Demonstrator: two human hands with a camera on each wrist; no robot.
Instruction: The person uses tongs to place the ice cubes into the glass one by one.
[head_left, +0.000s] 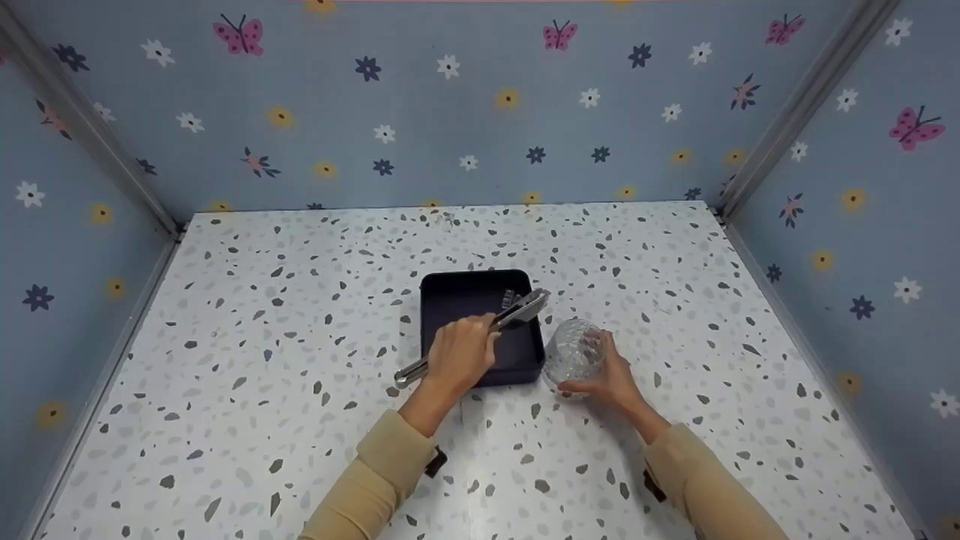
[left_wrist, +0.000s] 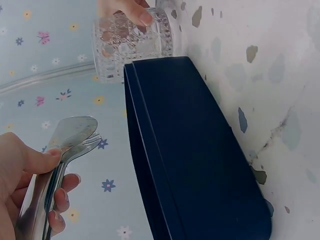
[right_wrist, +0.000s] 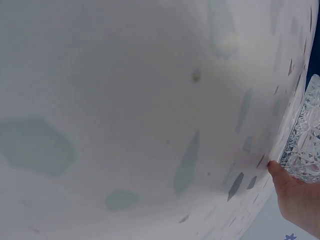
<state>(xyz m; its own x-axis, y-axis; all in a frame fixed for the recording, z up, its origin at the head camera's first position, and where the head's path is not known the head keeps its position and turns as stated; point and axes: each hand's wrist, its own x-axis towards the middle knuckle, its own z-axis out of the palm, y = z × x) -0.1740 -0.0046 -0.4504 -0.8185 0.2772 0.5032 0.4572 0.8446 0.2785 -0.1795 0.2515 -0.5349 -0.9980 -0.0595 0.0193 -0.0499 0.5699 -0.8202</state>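
Both hands occupied: your left hand (head_left: 461, 349) grips a steel spoon-and-fork utensil (left_wrist: 75, 142) above the navy tray (head_left: 469, 296), thumb along one side and fingers curled round the other; your right hand (head_left: 616, 379) holds a clear cut-pattern glass tumbler (head_left: 571, 352), just right of the tray. Utensil slants across the tray's opening, handle end past the left rim, working end over the right rim. Your left wrist view shows a spoon bowl lying over fork tines; cannot tell whether the two are joined as tongs. Tumbler sits close against the tray's right side, contact uncertain; your thumb is on its near side, fingers on the side away from the tray. Inside the tray, toward its far right corner, a small clear ridged piece (head_left: 509, 298), partly behind the utensil, too small to identify. Tray lies flat on a white terrazzo-patterned tabletop (head_left: 262, 390) with grey chips. Beyond the tray stands a blue wall panel (head_left: 465, 112) printed with flowers and pink butterflies; similar panels flank it left and right. Tan sleeves (head_left: 371, 480) cover your forearms, on the near side of the tray.
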